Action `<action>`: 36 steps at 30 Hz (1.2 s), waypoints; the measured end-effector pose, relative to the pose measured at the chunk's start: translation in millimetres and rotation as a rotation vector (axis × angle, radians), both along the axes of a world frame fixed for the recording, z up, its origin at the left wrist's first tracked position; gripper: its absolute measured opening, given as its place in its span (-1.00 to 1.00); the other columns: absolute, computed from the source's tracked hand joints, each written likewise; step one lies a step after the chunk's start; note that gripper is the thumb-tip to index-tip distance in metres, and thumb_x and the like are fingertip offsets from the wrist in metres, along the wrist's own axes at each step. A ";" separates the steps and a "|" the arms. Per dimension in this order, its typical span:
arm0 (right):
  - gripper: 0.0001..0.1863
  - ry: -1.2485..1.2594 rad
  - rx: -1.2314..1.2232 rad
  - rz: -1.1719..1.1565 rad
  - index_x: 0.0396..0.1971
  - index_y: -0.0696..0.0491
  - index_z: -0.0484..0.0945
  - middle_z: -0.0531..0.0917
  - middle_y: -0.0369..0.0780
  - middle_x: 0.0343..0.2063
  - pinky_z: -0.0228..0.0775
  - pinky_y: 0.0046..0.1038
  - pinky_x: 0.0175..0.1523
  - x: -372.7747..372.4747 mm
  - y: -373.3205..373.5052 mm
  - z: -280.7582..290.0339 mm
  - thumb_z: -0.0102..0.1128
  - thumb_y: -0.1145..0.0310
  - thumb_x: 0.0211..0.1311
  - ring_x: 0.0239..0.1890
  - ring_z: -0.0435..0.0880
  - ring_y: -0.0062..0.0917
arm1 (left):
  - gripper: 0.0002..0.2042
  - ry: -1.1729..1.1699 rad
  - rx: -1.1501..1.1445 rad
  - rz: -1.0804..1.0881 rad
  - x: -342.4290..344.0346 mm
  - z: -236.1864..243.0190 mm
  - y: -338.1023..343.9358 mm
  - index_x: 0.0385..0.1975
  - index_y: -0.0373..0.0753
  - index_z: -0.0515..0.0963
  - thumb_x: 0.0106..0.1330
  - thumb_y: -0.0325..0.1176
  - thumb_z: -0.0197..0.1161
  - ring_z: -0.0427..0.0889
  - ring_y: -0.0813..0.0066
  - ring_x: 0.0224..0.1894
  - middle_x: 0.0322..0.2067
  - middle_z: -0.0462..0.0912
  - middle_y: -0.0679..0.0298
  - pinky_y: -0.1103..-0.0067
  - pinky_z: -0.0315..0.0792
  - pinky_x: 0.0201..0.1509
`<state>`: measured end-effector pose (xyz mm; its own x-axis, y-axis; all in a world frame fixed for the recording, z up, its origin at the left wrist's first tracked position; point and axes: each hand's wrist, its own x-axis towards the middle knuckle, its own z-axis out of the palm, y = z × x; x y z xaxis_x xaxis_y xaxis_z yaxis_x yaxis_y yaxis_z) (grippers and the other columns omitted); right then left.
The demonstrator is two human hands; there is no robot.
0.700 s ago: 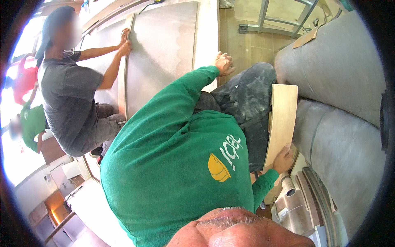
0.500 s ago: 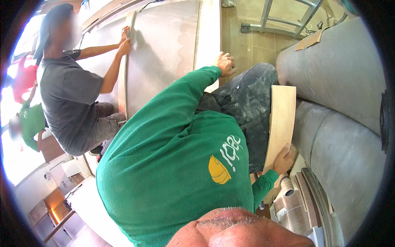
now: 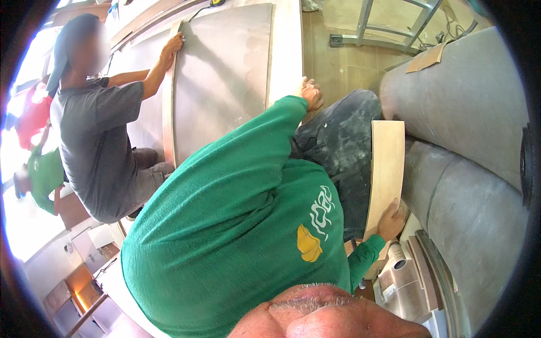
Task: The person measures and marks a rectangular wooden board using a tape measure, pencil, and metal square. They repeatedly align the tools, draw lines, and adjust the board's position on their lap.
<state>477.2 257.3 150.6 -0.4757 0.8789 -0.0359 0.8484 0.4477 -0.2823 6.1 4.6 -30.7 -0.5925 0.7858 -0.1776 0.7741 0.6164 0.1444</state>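
Note:
My right hand point(image 3: 390, 221) is closed around the lower end of a short, pale wooden board point(image 3: 386, 169), which stands along the side of my dark, dust-marked trousers point(image 3: 344, 132). My left hand point(image 3: 309, 93) is up by the white edge point(image 3: 285, 62) of a big sheet-covered table, close to my raised knee. Its fingers are curled inward, and whatever is in them, if anything, is hidden. Green sleeves cover both my arms.
Two large grey rolls point(image 3: 451, 90) lie to my right, near a metal ladder frame point(image 3: 394, 25). At left, a person in a grey shirt point(image 3: 98, 135) holds a long wooden strip point(image 3: 172, 96) across brown sheets point(image 3: 225, 62). Two more people are farther off.
The person in grey has shifted their hands slightly along the strip. A yellow-and-black item now shows at the table's far edge. My hands have barely moved; the board stays in my right hand.

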 end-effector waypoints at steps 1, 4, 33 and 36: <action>-0.27 0.001 -0.006 -0.011 -0.25 0.23 0.68 0.75 0.21 -0.37 0.49 0.17 -0.17 0.6 -1.7 2.7 0.11 -0.29 0.61 -0.28 0.75 0.24 | -0.63 -0.025 -0.042 -0.007 0.4 1.6 3.1 -0.24 -0.03 0.89 0.38 0.09 0.29 0.64 0.11 0.26 -0.06 0.78 0.23 0.02 0.30 0.47; -0.26 -0.020 -0.057 -0.051 -0.20 0.26 0.71 0.75 0.23 -0.34 0.52 0.15 -0.11 -2.7 -4.6 9.4 0.10 -0.28 0.62 -0.25 0.75 0.25 | -0.59 -0.069 -0.107 -0.017 1.7 11.3 4.8 -0.16 -0.06 0.89 0.43 0.11 0.25 0.60 0.08 0.36 0.01 0.80 0.19 0.02 0.26 0.55; -0.33 0.011 -0.043 -0.091 -0.34 0.09 0.71 0.77 0.13 -0.39 0.52 0.23 -0.06 -6.5 -0.2 -16.9 0.21 -0.32 0.51 -0.21 0.76 0.16 | -0.61 -0.042 -0.106 0.014 -26.2 -16.4 -5.4 -0.01 0.12 0.90 0.44 0.14 0.27 0.62 0.06 0.42 0.23 0.80 0.28 -0.15 0.13 0.66; -0.33 0.055 -0.155 -0.089 -0.27 0.09 0.72 0.79 0.12 -0.36 0.52 0.22 0.01 2.5 -0.9 -2.3 0.19 -0.33 0.51 -0.17 0.77 0.16 | -0.55 -0.003 -0.141 0.037 -3.3 -12.2 -5.8 0.07 0.10 0.88 0.48 0.21 0.24 0.60 0.06 0.46 0.27 0.80 0.27 -0.08 0.11 0.67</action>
<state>479.7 256.4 148.3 -0.4010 0.9037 -0.1501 0.8643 0.3189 -0.3890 2.8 -1.2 -42.9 -0.6197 0.7308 -0.2860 0.7504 0.6585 0.0566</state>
